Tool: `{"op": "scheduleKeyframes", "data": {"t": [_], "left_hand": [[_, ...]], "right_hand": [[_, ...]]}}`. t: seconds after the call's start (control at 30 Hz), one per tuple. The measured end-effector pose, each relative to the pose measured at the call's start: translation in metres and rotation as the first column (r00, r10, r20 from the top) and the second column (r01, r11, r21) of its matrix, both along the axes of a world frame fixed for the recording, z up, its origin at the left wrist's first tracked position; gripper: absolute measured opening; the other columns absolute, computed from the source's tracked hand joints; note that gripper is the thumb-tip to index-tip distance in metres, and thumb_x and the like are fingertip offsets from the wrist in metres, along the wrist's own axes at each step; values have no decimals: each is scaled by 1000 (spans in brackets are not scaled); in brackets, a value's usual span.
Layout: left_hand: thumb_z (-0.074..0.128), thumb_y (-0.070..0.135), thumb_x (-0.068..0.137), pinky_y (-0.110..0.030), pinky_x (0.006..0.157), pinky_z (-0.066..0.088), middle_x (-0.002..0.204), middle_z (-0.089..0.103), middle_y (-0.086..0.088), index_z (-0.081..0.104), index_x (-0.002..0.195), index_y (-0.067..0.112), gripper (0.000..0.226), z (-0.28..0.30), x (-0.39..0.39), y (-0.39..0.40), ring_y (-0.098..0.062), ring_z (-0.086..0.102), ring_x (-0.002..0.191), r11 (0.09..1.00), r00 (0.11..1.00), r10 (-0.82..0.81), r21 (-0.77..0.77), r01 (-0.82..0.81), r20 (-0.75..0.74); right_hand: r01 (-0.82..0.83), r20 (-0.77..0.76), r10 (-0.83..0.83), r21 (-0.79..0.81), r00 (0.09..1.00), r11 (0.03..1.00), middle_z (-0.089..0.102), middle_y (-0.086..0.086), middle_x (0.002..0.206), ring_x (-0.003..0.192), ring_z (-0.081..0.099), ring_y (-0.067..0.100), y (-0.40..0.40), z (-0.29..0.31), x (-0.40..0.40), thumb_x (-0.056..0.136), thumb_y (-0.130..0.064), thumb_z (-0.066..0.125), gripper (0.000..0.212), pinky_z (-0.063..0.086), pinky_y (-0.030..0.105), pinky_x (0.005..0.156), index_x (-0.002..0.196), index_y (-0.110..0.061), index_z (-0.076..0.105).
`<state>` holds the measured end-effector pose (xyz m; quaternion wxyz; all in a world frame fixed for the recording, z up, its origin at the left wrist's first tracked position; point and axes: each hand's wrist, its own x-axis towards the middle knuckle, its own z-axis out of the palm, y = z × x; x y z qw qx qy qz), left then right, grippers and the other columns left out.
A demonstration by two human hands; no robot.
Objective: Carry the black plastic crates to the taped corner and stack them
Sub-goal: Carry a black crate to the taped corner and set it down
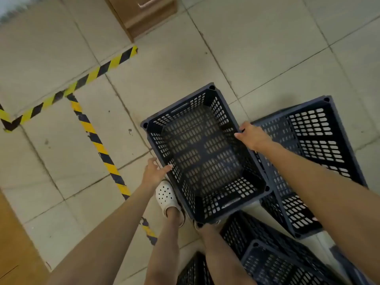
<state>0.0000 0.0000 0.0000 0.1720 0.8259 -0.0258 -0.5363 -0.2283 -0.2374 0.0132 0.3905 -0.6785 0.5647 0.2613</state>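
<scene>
Black plastic fills our grip: our left hand (153,173) curls its fingers (165,169) over the near-left rim of the crate (202,153), thumb side on the outside wall, while our right hand (249,136) clamps the opposite long rim, fingers (238,135) hooked over the edge and thumb on top. We hold the crate open side up, its perforated floor facing us, tilted a little against the floor tiles (168,70). Whether it is lifted or resting we cannot tell. Just below our left hand, a white clog (165,195) stands on the tiles beside the crate's near corner. To our right a second crate (314,161) lies just beside the held one, partly under our right forearm, and more crates (273,256) crowd the lower right. Well to the left, yellow-and-black tape (98,145) marks lines on the floor that meet at a corner (67,93). At the far top stands a wooden cabinet (144,15) with a handle.
</scene>
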Motion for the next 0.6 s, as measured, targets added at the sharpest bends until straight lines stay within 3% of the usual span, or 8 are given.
{"op": "scheduleKeyframes", "data": {"t": [0.13,0.27,0.37,0.5,0.6], "left_hand": [[72,35,87,-49,107,36,154,31,-13,15,152,16,89,-38,0,1,-34,35,139,983,980,180,53,-177,-80],[70,40,87,-51,104,37,153,35,-10,17,151,16,87,-67,-7,4,-34,38,137,968,963,238,112,-224,-130],[70,40,87,-55,107,34,151,38,-9,22,148,18,81,-84,-15,12,-33,38,137,953,936,292,146,-267,-197],[68,37,90,-50,95,42,143,46,-8,30,139,15,65,-94,-28,21,-34,47,128,947,923,314,140,-288,-221],[66,49,87,-44,83,44,139,50,-9,34,136,13,69,-100,-26,22,-35,53,121,961,942,276,89,-263,-192]], "right_hand": [[-39,-22,38,-8,999,999,41,21,143,128,45,37,-2,-26,16,96,-41,52,63,42,46,101,143,-3,31],[-36,-55,37,17,998,999,29,23,150,135,36,38,-2,-54,23,96,-46,50,77,36,48,108,149,-1,17],[20,-58,-17,52,998,998,31,24,150,135,36,38,1,-68,19,95,-48,49,78,36,48,108,148,1,18],[89,-106,-80,84,991,992,33,25,150,134,38,38,5,-80,15,95,-49,48,81,38,44,105,148,3,17],[204,-141,-187,116,972,972,29,24,153,137,35,39,4,-84,16,92,-55,51,91,36,45,108,151,3,12]]}}
